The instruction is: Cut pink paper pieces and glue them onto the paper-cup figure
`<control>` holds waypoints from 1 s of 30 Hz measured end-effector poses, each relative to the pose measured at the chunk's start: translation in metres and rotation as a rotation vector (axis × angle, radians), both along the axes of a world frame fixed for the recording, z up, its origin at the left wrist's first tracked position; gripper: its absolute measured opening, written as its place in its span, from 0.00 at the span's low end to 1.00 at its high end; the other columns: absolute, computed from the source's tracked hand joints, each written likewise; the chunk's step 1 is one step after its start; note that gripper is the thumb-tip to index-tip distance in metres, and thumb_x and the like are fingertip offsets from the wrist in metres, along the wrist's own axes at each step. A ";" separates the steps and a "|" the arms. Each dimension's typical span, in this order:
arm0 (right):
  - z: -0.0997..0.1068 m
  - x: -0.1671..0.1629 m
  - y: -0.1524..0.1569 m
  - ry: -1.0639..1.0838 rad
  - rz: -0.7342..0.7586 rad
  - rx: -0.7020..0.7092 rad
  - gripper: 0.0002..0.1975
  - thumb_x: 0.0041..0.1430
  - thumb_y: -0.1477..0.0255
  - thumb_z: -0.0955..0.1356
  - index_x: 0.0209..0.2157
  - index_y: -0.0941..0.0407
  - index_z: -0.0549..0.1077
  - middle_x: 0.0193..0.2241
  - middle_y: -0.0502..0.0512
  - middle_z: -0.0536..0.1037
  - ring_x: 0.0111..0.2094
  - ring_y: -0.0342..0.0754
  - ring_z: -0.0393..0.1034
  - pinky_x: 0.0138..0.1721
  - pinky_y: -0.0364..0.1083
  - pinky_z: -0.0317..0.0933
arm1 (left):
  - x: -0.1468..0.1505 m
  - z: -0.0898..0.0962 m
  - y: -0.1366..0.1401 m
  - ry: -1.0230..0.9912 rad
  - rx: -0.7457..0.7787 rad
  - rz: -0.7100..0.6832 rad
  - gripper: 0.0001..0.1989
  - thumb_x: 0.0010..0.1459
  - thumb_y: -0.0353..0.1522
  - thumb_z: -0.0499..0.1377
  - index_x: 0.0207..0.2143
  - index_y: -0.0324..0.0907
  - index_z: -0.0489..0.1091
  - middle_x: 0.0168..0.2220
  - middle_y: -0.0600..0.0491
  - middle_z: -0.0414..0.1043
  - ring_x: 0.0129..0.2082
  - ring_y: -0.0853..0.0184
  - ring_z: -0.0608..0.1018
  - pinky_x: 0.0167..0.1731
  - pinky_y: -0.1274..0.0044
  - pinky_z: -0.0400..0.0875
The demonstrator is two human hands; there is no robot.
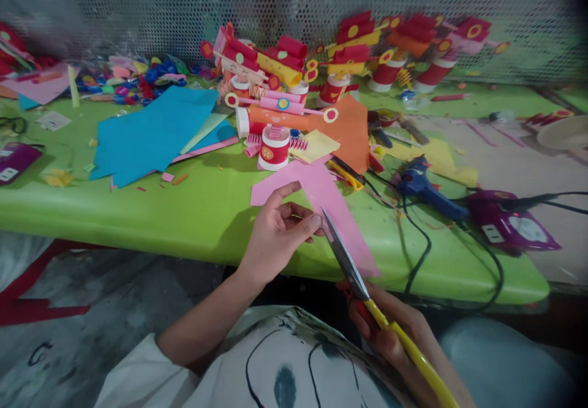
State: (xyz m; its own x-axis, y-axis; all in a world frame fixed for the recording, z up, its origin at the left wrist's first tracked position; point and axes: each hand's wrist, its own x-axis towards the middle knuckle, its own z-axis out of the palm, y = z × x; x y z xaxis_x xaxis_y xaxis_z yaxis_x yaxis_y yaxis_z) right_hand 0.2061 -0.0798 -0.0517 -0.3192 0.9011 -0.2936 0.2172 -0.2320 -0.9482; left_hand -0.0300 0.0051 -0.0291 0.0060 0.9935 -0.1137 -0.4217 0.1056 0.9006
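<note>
Legible text: none. Gold emblem (267, 152) on the near red-and-white cylinder (281, 155): unreadable. White labels (493, 233) on the left purple unit (22, 158) and right purple unit (487, 209): markings too small to read.

Scissors handle (417, 357) cropped by bottom edge, purple device (17, 160) by left.

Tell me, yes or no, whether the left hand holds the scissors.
No, the yellow-handled scissors are in the right hand, while the left hand is near their tip.

Shiny metal scissor blades (345, 258), smooth plastic handles (420, 358), matt pink paper (339, 203), glossy tabletop (202, 218)
</note>
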 end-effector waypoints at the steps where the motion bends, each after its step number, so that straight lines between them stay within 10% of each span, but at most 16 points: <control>1: 0.001 -0.001 0.000 0.002 -0.007 -0.003 0.43 0.55 0.34 0.68 0.53 0.58 0.77 0.26 0.51 0.68 0.24 0.43 0.53 0.20 0.44 0.46 | 0.000 0.000 0.000 -0.004 -0.002 0.001 0.37 0.53 0.40 0.75 0.61 0.43 0.65 0.31 0.56 0.77 0.31 0.66 0.83 0.29 0.77 0.72; 30: 0.006 -0.010 0.003 -0.016 -0.072 -0.057 0.42 0.50 0.34 0.71 0.48 0.56 0.78 0.26 0.49 0.66 0.27 0.45 0.53 0.27 0.46 0.45 | -0.002 0.001 0.002 -0.033 0.010 0.001 0.35 0.55 0.38 0.75 0.60 0.41 0.64 0.31 0.57 0.77 0.30 0.68 0.83 0.29 0.81 0.73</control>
